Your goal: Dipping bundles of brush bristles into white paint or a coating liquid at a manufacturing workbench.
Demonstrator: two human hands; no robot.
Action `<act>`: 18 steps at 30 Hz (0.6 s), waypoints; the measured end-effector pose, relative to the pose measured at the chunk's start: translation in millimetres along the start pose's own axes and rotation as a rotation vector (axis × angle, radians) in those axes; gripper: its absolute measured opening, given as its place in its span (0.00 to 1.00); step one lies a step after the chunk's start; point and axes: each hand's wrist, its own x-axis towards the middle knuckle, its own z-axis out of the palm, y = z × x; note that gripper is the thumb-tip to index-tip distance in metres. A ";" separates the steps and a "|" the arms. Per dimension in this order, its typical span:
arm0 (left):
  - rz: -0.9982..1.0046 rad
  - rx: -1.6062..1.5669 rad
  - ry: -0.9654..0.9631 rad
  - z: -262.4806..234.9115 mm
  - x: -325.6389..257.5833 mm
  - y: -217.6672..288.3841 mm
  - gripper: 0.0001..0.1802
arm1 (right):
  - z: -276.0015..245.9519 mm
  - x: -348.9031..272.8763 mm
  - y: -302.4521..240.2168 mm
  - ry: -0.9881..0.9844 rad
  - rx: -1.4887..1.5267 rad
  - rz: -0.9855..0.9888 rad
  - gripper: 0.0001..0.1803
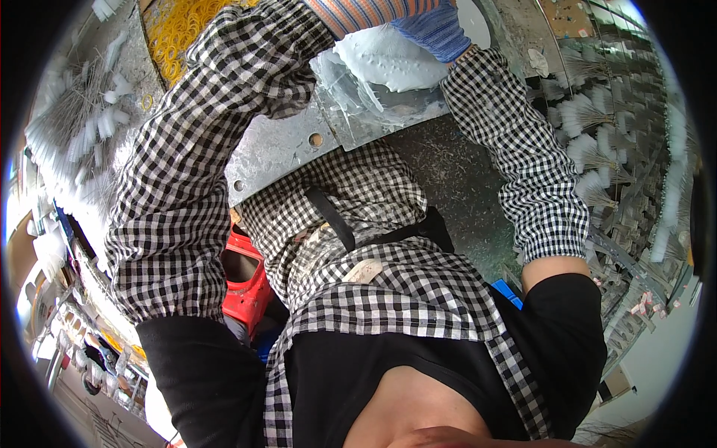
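Both my hands reach to the top edge of the head view, over a metal work plate (280,153). My left hand (366,12) wears an orange striped glove and stretches rightward toward the other hand. My right hand (435,34) is in a blue knitted glove, bent inward, close to or touching the left. Below them lies a thick mound of white paste (392,63), smeared across the plate. The fingers of both hands are cut off or covered, so what they hold is hidden.
Yellow rubber rings (175,37) fill a tray at upper left. Beside it lie white-bristled wire brushes (82,123), and more bristled brushes (597,119) are stacked at right. A red plastic stool or chair (250,287) stands low at left.
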 end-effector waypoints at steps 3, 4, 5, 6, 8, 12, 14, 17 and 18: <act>0.002 0.014 -0.007 3.1 2.1 1.6 0.15 | -1.5 -0.9 3.6 0.008 -0.113 -0.071 0.32; 0.011 -0.004 -0.003 2.4 3.1 0.7 0.15 | -1.1 -0.5 5.0 0.030 -0.209 -0.141 0.30; 0.019 -0.023 0.002 2.1 3.9 0.4 0.15 | 2.1 -4.0 7.0 0.032 -0.210 -0.141 0.30; 0.022 -0.023 0.002 2.7 4.0 1.5 0.15 | 6.9 -10.2 8.9 -0.011 -0.139 -0.010 0.28; -0.003 -0.016 -0.049 1.4 3.4 3.8 0.15 | 9.8 -8.8 9.0 -0.051 -0.062 0.115 0.26; 0.036 0.004 0.013 -9.0 1.0 3.0 0.15 | 8.8 5.0 -2.8 -0.029 0.016 0.127 0.23; 0.032 0.023 -0.003 -10.5 3.4 6.2 0.15 | 15.1 -3.3 11.3 0.009 0.054 0.111 0.22; 0.022 -0.043 0.006 -13.7 -0.4 8.5 0.13 | 38.4 -32.9 55.7 0.067 -0.141 -0.116 0.27; 0.034 -0.052 0.027 -18.6 2.3 12.4 0.13 | 42.4 -46.1 72.6 0.086 -0.205 -0.188 0.29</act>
